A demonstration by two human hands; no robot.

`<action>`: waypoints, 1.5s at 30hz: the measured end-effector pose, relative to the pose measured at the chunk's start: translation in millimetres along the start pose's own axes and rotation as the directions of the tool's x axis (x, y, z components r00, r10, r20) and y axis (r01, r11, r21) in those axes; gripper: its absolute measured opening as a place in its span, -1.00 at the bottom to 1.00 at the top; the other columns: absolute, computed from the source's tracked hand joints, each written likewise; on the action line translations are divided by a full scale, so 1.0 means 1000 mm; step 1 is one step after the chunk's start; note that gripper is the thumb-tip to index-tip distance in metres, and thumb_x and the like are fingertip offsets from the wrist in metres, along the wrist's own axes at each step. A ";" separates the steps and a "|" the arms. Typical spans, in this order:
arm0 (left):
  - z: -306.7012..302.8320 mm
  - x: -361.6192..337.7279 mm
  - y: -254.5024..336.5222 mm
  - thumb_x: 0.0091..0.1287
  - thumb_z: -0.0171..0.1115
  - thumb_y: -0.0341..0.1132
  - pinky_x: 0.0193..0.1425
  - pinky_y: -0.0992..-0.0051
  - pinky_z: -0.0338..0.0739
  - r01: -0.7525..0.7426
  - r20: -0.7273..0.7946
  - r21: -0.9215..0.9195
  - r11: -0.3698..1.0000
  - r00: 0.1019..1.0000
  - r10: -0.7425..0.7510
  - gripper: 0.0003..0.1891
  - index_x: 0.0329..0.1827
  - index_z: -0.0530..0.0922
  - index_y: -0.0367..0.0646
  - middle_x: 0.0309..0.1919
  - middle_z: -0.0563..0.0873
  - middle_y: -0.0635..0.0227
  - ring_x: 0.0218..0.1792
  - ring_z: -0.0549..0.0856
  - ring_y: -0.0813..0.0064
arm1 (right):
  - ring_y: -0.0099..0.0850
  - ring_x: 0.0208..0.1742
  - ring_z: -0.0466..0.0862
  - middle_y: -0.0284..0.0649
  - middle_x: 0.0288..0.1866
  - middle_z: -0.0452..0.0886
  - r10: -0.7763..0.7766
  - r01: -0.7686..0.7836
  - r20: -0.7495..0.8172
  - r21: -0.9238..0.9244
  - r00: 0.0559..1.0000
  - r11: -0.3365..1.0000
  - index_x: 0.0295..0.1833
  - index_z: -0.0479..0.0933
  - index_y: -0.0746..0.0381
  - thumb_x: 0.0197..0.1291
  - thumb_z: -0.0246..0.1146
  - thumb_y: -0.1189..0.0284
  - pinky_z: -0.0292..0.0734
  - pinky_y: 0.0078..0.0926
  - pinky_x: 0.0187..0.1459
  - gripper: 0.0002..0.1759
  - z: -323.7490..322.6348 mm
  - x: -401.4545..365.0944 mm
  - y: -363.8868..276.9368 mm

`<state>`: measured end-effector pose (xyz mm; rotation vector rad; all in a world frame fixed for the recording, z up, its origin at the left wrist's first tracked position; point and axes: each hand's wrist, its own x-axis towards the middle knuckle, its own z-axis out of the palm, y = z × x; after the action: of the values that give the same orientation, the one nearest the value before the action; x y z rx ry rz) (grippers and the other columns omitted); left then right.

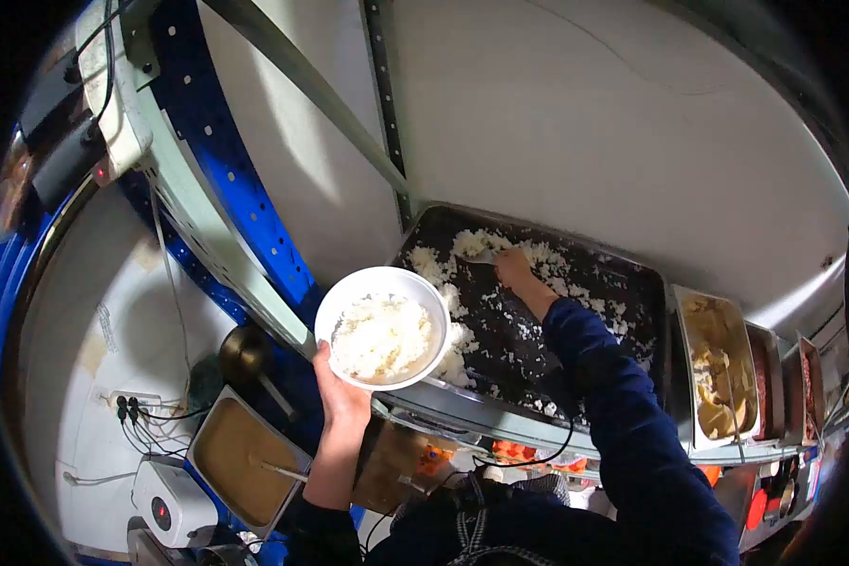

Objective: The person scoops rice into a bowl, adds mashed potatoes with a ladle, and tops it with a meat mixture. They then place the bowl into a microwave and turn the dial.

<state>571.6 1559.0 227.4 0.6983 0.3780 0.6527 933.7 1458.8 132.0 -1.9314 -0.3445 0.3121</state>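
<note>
Left hand [341, 401] grips a bowl [384, 326] of rice; right hand [515, 271] clutches a spoon [479, 257] in the dark tray [632, 283] just beyond, grey wall [585, 113] behind.

Steel counter [500, 422] holds a rice tray [623, 275] and a sauce pan [680, 377].

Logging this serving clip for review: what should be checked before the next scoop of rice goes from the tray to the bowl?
1. Left hand grips the white bowl from below: ok.
2. Bowl held level, with its rice inside the rim: ok.
3. Right hand grips the scoop inside the rice tray: ok.
4. Scoop loaded with rice: cannot tell.
5. Rice left in the tray to gather: ok, scattered clumps.
6. Bowl close beside the tray's edge: ok.
</note>
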 end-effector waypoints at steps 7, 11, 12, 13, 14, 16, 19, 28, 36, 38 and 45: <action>0.003 0.026 -0.012 0.24 -0.09 0.09 0.17 0.04 0.29 0.082 0.010 0.091 0.993 0.996 -0.083 -0.42 0.30 0.15 0.09 0.24 0.33 0.27 0.25 0.34 0.27 | -0.55 -0.75 0.30 -0.32 -0.69 0.40 -0.105 0.073 0.132 0.230 0.986 0.971 -0.40 0.52 0.35 0.19 0.13 0.38 0.16 -0.55 -0.70 -0.76 -0.027 -0.033 -0.025; 0.013 0.036 -0.026 0.22 0.02 0.02 0.09 -0.03 0.30 0.148 -0.014 0.117 0.982 0.989 -0.147 -0.46 0.26 0.15 0.19 0.19 0.32 0.34 0.20 0.34 0.31 | -0.46 -0.66 0.44 -0.27 -0.67 0.46 -0.375 0.367 0.113 0.088 0.920 0.926 -0.31 0.51 0.36 0.22 0.07 0.40 0.32 -0.51 -0.56 -0.77 -0.064 -0.071 -0.055; 0.018 0.037 -0.030 0.21 0.02 0.01 0.08 -0.03 0.30 0.161 -0.014 0.125 0.979 0.987 -0.161 -0.46 0.25 0.15 0.19 0.18 0.32 0.34 0.20 0.34 0.33 | -0.43 -0.64 0.46 -0.24 -0.66 0.48 -0.468 0.463 0.111 0.072 0.877 0.883 -0.26 0.53 0.37 0.22 0.08 0.41 0.34 -0.51 -0.53 -0.77 -0.072 -0.086 -0.066; 0.021 0.036 -0.034 0.21 0.03 0.01 0.07 -0.02 0.31 0.176 -0.014 0.133 0.975 0.984 -0.176 -0.46 0.25 0.15 0.19 0.17 0.32 0.35 0.19 0.34 0.35 | -0.44 -0.61 0.47 -0.24 -0.63 0.48 -0.523 0.532 0.124 -0.058 0.843 0.845 -0.16 0.51 0.35 0.22 0.06 0.44 0.37 -0.49 -0.51 -0.79 -0.080 -0.107 -0.081; 0.017 0.043 -0.041 0.20 0.03 -0.01 0.07 -0.01 0.30 0.223 -0.028 0.122 0.967 0.975 -0.221 -0.46 0.25 0.15 0.20 0.17 0.32 0.35 0.18 0.34 0.36 | -0.45 -0.58 0.49 -0.24 -0.60 0.48 -0.572 0.590 0.146 -0.186 0.807 0.785 -0.07 0.49 0.33 0.22 0.05 0.47 0.39 -0.48 -0.49 -0.77 -0.086 -0.133 -0.099; 0.017 0.048 -0.051 0.20 0.04 0.00 0.09 0.00 0.29 0.253 0.016 0.109 0.961 0.966 -0.256 -0.46 0.25 0.16 0.21 0.17 0.32 0.36 0.19 0.33 0.36 | -0.36 -0.48 0.55 -0.17 -0.49 0.50 -0.726 0.729 0.226 -0.454 0.650 0.512 0.07 0.45 0.28 0.21 0.04 0.51 0.46 -0.40 -0.41 -0.69 -0.085 -0.160 -0.108; 0.038 0.036 -0.054 0.17 0.04 0.03 0.17 -0.07 0.18 0.249 0.028 0.113 0.962 0.967 -0.254 -0.42 0.23 0.21 0.05 0.21 0.32 0.34 0.23 0.30 0.31 | -0.19 -0.35 0.59 -0.11 -0.37 0.49 -0.670 0.693 0.432 -0.699 0.603 0.173 0.18 0.36 0.20 -0.04 0.12 0.57 0.52 -0.31 -0.33 -0.45 -0.089 -0.215 -0.128; 0.042 0.033 -0.067 0.12 -0.01 -0.03 0.16 -0.12 0.23 0.085 0.217 -0.035 0.996 0.973 -0.076 -0.43 0.23 0.29 0.03 0.21 0.38 0.31 0.24 0.34 0.22 | -0.29 -0.37 0.59 -0.15 -0.34 0.42 -0.673 0.707 0.494 -0.705 0.550 0.061 0.24 0.27 0.28 -0.13 0.14 0.54 0.56 -0.43 -0.39 -0.33 -0.093 -0.281 -0.115; 0.045 0.016 -0.067 0.13 -0.09 0.07 0.23 0.11 0.27 0.288 0.112 -0.025 0.957 0.952 -0.284 -0.34 0.29 0.24 -0.05 0.24 0.36 0.27 0.24 0.35 0.27 | -0.38 -0.45 0.52 -0.24 -0.43 0.34 -0.654 0.708 0.477 -0.695 0.587 0.128 0.23 0.31 0.25 -0.08 0.12 0.51 0.52 -0.46 -0.43 -0.38 -0.118 -0.330 -0.123; 0.042 0.016 -0.069 0.14 -0.08 0.04 0.23 0.10 0.26 0.242 0.184 -0.045 0.969 0.956 -0.230 -0.35 0.30 0.22 -0.04 0.25 0.34 0.27 0.25 0.33 0.27 | -0.38 -0.45 0.52 -0.24 -0.44 0.34 -0.636 0.712 0.499 -0.693 0.589 0.116 0.21 0.33 0.25 -0.08 0.12 0.51 0.51 -0.46 -0.44 -0.40 -0.116 -0.331 -0.113; 0.036 0.014 -0.074 0.15 -0.04 -0.10 0.30 0.20 0.18 0.118 0.218 -0.141 0.983 0.972 -0.085 -0.41 0.28 0.21 -0.08 0.23 0.35 0.28 0.25 0.33 0.28 | -0.34 -0.44 0.52 -0.20 -0.44 0.35 -0.727 0.641 0.305 -0.731 0.615 0.235 0.25 0.28 0.23 -0.10 0.12 0.56 0.49 -0.43 -0.45 -0.34 -0.124 -0.327 -0.140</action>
<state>632.1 1509.0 199.8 0.5906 0.1634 0.4983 664.5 1279.5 325.3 -2.3790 -1.4486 -0.6912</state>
